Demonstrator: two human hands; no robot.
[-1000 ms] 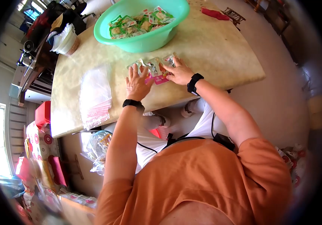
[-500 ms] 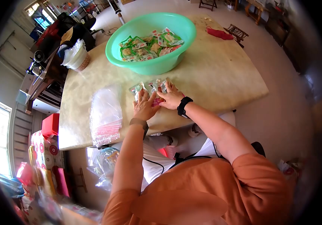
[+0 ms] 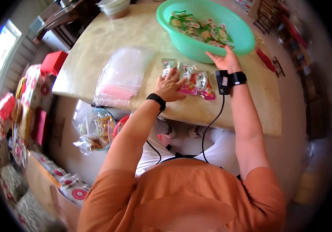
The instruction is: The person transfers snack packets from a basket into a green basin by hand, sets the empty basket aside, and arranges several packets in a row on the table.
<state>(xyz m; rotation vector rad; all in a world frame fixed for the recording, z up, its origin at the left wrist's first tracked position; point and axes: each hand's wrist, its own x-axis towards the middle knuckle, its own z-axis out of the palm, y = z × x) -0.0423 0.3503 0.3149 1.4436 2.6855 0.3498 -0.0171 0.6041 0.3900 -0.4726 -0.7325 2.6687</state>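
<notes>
Small snack packets (image 3: 202, 82) with clear and pink parts lie in a row on the table (image 3: 166, 112). Over the leftmost of them rests my left hand (image 3: 168, 87), fingers spread and flat, partly hiding it. My right hand (image 3: 228, 62) is raised at the near right side of a green plastic basin (image 3: 187, 43). Its palm is turned up and the fingers are apart, with nothing in them; whether it touches the basin wall I cannot tell. Inside the basin is a pile of green-and-white snack packets (image 3: 200, 31).
A stack of clear plastic bags (image 3: 123, 71) with pink edges lies left of my left hand. At the far left stands a white tub (image 3: 115, 8). Below the table edge is a container with a clear bag (image 3: 100, 127). A black cable (image 3: 214, 120) hangs from my right wrist.
My right hand has left the packets and moved forward and right to the basin. My left hand stays on the row. The head view has shifted, so the basin appears farther right.
</notes>
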